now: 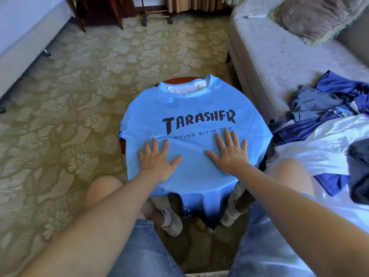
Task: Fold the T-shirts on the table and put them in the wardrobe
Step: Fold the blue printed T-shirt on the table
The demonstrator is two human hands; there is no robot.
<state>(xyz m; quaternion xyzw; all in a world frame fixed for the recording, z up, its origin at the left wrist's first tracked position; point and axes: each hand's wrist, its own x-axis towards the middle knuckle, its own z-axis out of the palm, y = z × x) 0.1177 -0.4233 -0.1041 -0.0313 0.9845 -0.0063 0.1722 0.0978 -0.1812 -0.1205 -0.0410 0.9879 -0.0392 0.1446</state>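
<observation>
A light blue T-shirt (185, 108) with dark lettering lies spread front-up over a small round table (180, 79), whose dark rim shows only beyond the collar. The shirt's darker hem hangs off the near edge. My left hand (157, 156) presses flat on the shirt's lower left with fingers spread. My right hand (229, 150) presses flat on the lower right, just under the lettering. Neither hand holds anything. A heap of other T-shirts (329, 120), blue, grey and white, lies on the sofa to the right.
A grey sofa (279, 56) with a cushion (315, 17) runs along the right. A bed (24, 37) stands at the far left. A wooden table and a wheeled stand sit at the back. Patterned carpet (79, 96) covers the floor. My knees flank the table.
</observation>
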